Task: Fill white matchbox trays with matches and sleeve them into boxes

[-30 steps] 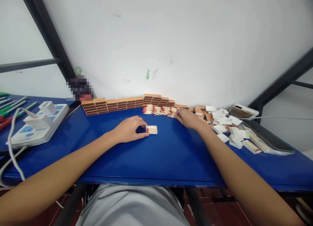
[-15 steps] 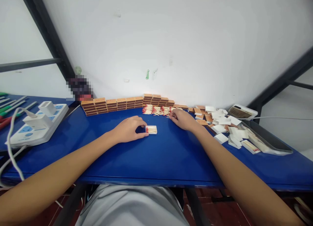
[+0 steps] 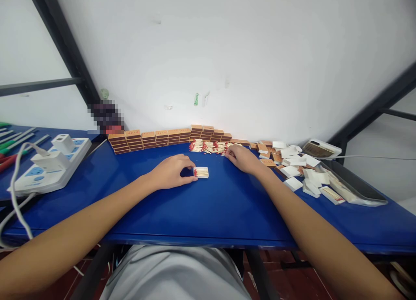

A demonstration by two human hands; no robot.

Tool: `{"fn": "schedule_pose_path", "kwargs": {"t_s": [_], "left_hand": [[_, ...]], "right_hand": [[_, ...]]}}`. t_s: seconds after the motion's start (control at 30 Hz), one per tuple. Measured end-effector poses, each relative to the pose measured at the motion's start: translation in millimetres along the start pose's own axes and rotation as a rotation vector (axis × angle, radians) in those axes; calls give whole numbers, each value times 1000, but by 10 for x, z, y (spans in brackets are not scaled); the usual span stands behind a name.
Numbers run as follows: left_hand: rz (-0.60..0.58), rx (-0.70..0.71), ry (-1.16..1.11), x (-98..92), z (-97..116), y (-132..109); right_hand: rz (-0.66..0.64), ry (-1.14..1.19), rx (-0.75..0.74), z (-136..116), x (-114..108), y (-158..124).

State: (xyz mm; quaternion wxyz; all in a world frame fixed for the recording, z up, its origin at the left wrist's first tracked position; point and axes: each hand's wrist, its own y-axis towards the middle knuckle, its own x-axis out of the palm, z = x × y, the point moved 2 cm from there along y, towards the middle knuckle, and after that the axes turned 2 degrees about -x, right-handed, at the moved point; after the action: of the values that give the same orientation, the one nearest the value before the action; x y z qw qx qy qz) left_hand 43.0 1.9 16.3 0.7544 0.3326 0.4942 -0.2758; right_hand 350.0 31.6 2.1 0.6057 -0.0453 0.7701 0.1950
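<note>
A white matchbox tray with red-tipped matches in it lies on the blue table. Thumb and fingers of my left hand grip the tray at its left end. Farther back, a pile of loose matches lies in front of the stacked matchboxes. At the right end of this pile is my right hand, palm down, with its fingers bent and pressed together. Whatever its fingertips pinch is too small and too hidden to make out.
White trays and brown matchbox sleeves are heaped at the right. Beside them lie a phone and a dark flat object. A power strip with white cables stands at the left. A wall rises behind the table.
</note>
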Motion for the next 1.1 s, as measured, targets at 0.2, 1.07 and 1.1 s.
{"fn": "schedule_pose_path", "kwargs": {"t_s": [0.2,1.07,1.1], "left_hand": [[1,5,3,-1,6,5],[-10,-5,3,-4,12,13],[-6,-3,0,-3,12,13]], "right_hand": [[-3,8,-6,12,4,0],[-22,88,-121,-72,13,-2],[-27,92,-120,-75,15,-1]]}}
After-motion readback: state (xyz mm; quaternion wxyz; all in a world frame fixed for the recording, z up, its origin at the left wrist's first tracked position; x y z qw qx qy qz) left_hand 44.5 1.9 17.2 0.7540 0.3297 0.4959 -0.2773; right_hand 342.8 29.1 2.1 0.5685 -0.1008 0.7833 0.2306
